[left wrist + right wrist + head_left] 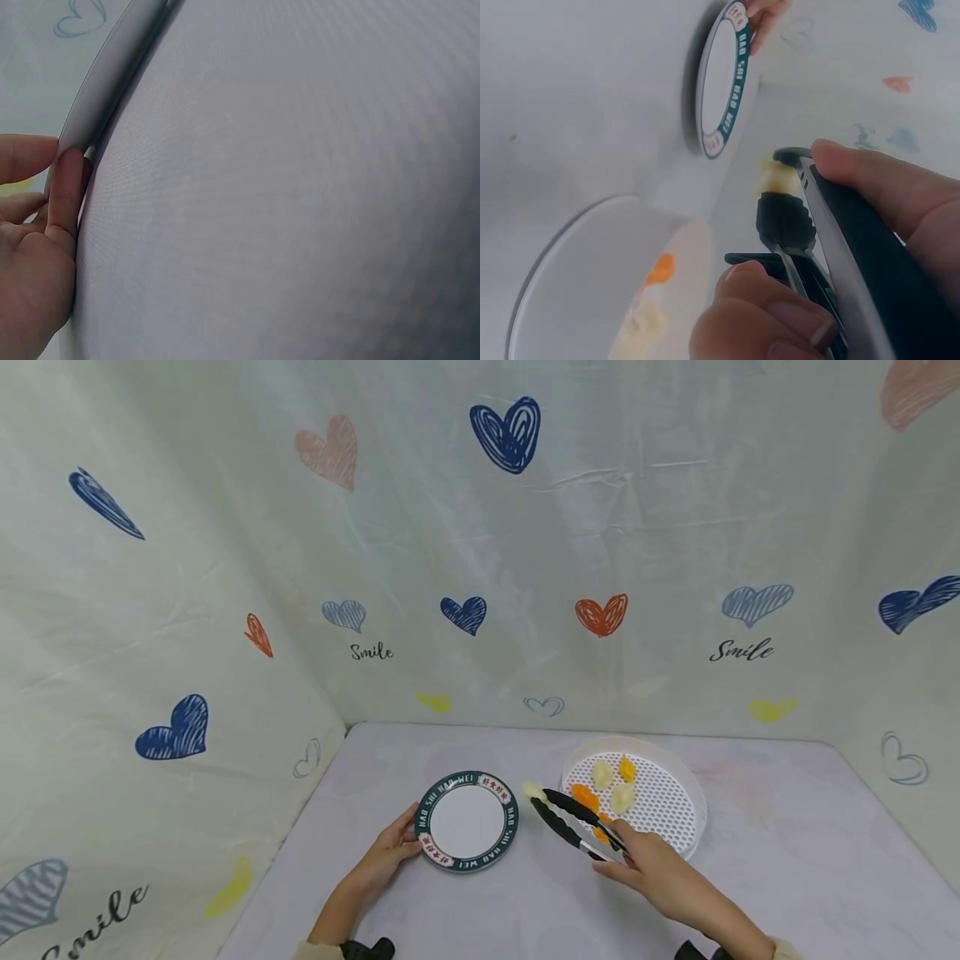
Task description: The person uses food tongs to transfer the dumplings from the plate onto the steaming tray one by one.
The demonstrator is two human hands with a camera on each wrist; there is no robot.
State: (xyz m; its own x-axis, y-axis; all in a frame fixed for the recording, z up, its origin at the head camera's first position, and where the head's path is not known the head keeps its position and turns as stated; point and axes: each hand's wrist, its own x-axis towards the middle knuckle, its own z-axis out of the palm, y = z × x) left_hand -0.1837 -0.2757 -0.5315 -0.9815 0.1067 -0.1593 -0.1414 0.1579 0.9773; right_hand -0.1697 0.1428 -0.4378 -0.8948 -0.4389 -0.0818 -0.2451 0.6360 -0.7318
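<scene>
My left hand [390, 852] pinches the left rim of a round white plate [467, 821] with a green lettered border. In the left wrist view, the thumb and fingers [67, 187] grip the plate's edge, tilted up beside the table. My right hand [656, 868] grips black-and-metal tongs [572, 808], whose tips hold a pale yellow piece [533, 790] between the plate and a white round strainer tray [697, 802]. The tray holds pale yellow pieces [622, 797] and orange pieces [585, 797]; the tongs and hand partly cover its near left side.
A pale table [780, 860] lies under everything. Behind it and at the left hangs a light curtain [645, 543] printed with hearts and "Smile" lettering. Black bands [367, 949] sit at both wrists.
</scene>
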